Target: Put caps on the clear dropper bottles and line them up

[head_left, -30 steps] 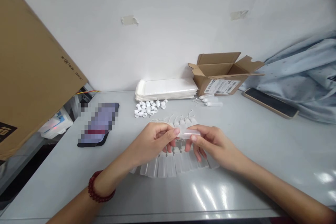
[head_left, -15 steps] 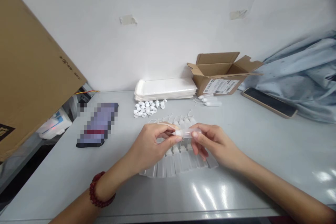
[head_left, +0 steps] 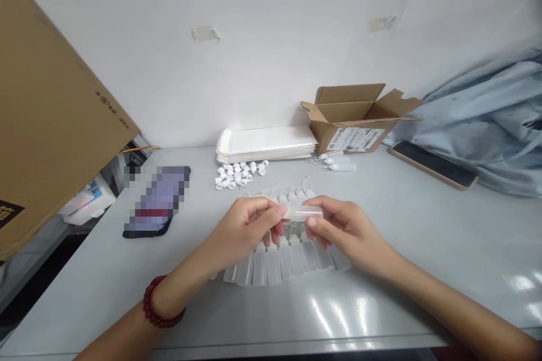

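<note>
A small translucent plastic bottle [head_left: 307, 212] lies level between my two hands, above the table. My left hand [head_left: 252, 225] is closed on its neck end, with thumb and fingers covering the white top. My right hand [head_left: 345, 225] is closed round the base end, the thumb below the bottle's body. Beneath the hands, several similar bottles [head_left: 274, 268] with white tops and thin strings lie side by side on the grey table. Another row of bottles is partly hidden behind the hands, its strings [head_left: 305, 185] pointing away from me.
Loose white caps [head_left: 239, 174] lie beyond my left hand, before a stack of white packets [head_left: 271, 140]. Near an open cardboard box [head_left: 349, 130] are a few bottles [head_left: 342, 167]. Phones lie left [head_left: 158, 197] and right [head_left: 434, 163]; a large carton [head_left: 55, 101] leans at left.
My left thumb and fingers have shifted over the bottle's white top, which showed before and is now covered. My right fingers have moved slightly towards the base end. The other things lie as before.
</note>
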The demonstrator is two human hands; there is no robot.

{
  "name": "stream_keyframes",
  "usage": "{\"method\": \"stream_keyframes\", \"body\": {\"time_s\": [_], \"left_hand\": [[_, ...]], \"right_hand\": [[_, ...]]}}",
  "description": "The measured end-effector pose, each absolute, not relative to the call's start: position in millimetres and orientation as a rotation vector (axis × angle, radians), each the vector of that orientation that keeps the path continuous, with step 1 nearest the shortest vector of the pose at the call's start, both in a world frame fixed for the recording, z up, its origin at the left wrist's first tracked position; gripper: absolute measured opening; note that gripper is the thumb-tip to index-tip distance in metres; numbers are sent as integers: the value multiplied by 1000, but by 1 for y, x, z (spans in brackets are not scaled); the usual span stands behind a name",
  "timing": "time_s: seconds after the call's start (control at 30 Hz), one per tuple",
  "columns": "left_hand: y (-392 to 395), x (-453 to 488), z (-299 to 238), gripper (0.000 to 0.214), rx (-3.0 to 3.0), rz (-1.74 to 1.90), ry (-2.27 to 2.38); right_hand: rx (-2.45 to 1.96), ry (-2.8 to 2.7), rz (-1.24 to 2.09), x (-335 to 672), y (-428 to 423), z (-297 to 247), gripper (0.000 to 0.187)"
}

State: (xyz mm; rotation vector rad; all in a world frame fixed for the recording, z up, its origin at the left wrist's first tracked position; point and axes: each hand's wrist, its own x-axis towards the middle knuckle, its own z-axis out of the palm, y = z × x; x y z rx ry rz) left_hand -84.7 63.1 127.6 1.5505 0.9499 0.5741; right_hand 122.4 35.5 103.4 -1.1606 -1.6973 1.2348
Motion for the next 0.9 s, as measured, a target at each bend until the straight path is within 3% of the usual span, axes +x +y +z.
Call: {"method": "stream_keyframes", "body": {"time_s": [0.33, 0.9], "left_hand": [[65, -87, 125, 37, 1499, 570, 926], [56, -84, 118, 18, 1909, 719, 1020]], "right_hand": [[-1122, -1785, 939, 123, 35, 101, 24], [-1170, -1687, 1078, 125, 35, 100, 29]]}}
